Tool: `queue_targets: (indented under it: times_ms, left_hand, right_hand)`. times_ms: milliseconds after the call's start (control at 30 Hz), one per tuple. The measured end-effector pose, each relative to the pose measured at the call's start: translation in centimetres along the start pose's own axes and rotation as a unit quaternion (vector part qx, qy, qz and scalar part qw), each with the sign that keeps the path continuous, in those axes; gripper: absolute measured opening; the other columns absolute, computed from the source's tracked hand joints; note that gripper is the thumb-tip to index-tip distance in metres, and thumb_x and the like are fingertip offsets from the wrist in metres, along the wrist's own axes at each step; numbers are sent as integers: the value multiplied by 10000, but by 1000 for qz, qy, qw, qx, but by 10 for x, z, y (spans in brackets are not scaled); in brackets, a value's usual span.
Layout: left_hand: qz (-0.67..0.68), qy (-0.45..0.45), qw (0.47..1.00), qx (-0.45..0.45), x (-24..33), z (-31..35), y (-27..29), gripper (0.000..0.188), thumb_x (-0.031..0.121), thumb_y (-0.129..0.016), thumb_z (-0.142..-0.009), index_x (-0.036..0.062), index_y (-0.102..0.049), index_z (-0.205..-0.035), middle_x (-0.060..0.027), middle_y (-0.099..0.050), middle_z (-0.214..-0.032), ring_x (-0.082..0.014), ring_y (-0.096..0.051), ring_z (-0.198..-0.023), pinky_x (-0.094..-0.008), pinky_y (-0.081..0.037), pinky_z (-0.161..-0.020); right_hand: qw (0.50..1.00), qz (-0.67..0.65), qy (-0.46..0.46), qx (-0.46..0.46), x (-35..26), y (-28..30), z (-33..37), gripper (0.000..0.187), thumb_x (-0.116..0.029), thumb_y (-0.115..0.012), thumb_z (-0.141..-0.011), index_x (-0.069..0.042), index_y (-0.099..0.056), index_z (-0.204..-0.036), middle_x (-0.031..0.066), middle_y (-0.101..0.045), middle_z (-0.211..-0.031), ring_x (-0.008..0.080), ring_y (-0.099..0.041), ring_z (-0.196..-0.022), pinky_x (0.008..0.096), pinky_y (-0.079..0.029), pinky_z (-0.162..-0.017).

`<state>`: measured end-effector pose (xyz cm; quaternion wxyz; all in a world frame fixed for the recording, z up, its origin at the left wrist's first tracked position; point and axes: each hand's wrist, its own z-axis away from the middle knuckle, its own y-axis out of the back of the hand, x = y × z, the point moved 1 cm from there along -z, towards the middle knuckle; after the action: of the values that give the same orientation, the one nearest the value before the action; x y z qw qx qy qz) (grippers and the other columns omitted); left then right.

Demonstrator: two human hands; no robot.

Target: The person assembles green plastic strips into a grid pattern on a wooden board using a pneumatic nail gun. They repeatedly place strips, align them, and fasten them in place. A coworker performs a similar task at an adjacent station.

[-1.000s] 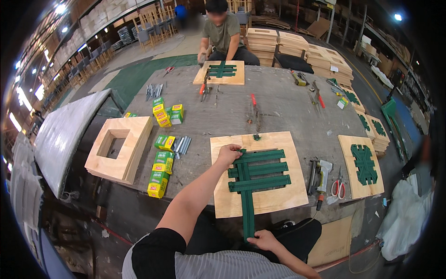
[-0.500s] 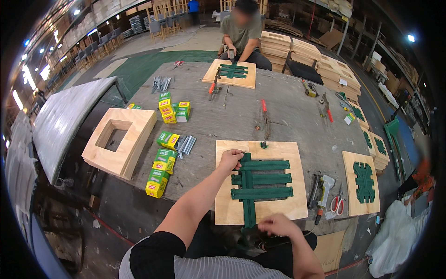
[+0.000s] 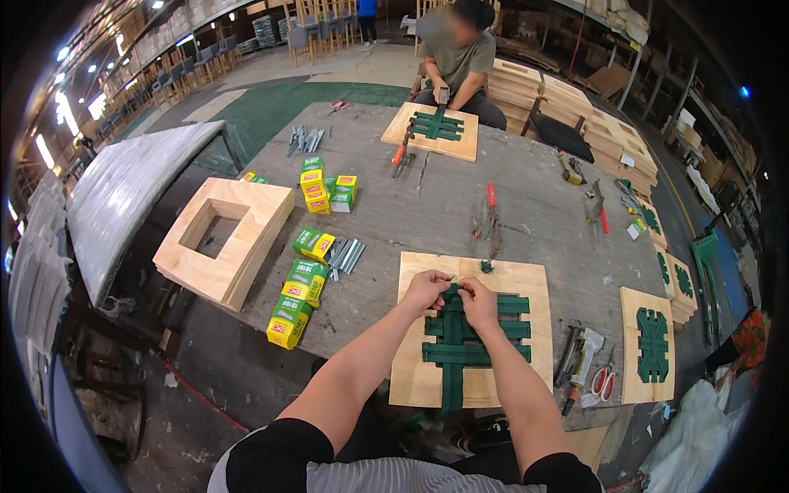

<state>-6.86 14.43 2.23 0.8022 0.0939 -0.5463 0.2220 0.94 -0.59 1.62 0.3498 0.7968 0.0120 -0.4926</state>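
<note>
- While the left hand [image 3: 427, 292] and right hand [image 3: 479, 304] meet over the nearest wooden board [image 3: 485, 390], each pinches, fingers drawn together, the far end of one long green strap [image 3: 452, 382]; the fingers hide its tip.
- Three green cross straps [image 3: 518, 329] lie on that board, one partly covered by the right hand; the long strap's lower end runs past the near edge.
- Two more strapped boards: one at right [image 3: 649, 393], one before a co-worker [image 3: 468, 62], whose tool [image 3: 444, 97] is hard to make out.
- Two red-handled scissors: one near [image 3: 602, 384], one far [image 3: 339, 105].
- At least six green-and-yellow boxes [image 3: 304, 282], some overlapping; the stacked frames [image 3: 242, 197] defy counting.
- One blue-clad person [image 3: 366, 10], cut off above.
</note>
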Motion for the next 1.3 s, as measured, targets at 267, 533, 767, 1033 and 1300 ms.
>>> queue_targets:
  times_ms: [267, 533, 767, 1033, 1300]
  left_hand:
    - [-40, -94, 995, 13, -10, 12, -7, 195, 48, -643, -973, 11, -638, -1164, -80, -626, -1092, -124, -629, -595, -285, -550, -507]
    - [-213, -203, 951, 91, -19, 6, -6, 174, 76, -665, -979, -21, -690, -1121, -115, -585, -1050, -160, -666, -616, -298, -573, -529]
    - [-71, -79, 992, 63, -6, 2, -6, 247, 56, -555, -1015, 23, -671, -1230, -129, -663, -1102, -148, -666, -601, -287, -549, -487]
    - [-319, -243, 898, 178, -18, 28, 18, 261, 31, -575, -922, 81, -704, -1143, -125, -693, -1114, -322, -668, -1014, -416, -540, -874]
    - [-438, -389, 795, 159, -27, 43, 9, 258, 76, -649, -886, 89, -703, -1137, -56, -692, -1161, -307, -618, -1125, -450, -481, -984]
  right_hand:
    - [996, 63, 62, 8, 0, 4, -3, 114, -77, -718, -894, -42, -712, -1003, 145, -692, -926, 320, -697, -862, 388, -552, -769]
    - [997, 46, 68, -5, -12, -2, -8, 93, -102, -732, -884, -47, -722, -960, 143, -652, -940, 343, -663, -871, 411, -538, -773]
    - [983, 166, 17, -73, 8, 1, -23, 104, -174, -695, -922, -94, -738, -972, 118, -660, -1027, 338, -661, -978, 446, -534, -849]
    - [966, 184, -97, -153, 8, 0, -45, 116, -178, -709, -919, -82, -751, -967, 148, -676, -1071, 340, -665, -1004, 456, -533, -892]
    - [970, 170, -102, -141, 7, -9, -55, 167, -210, -776, -873, -71, -759, -964, 151, -694, -1048, 331, -684, -959, 448, -544, -851]
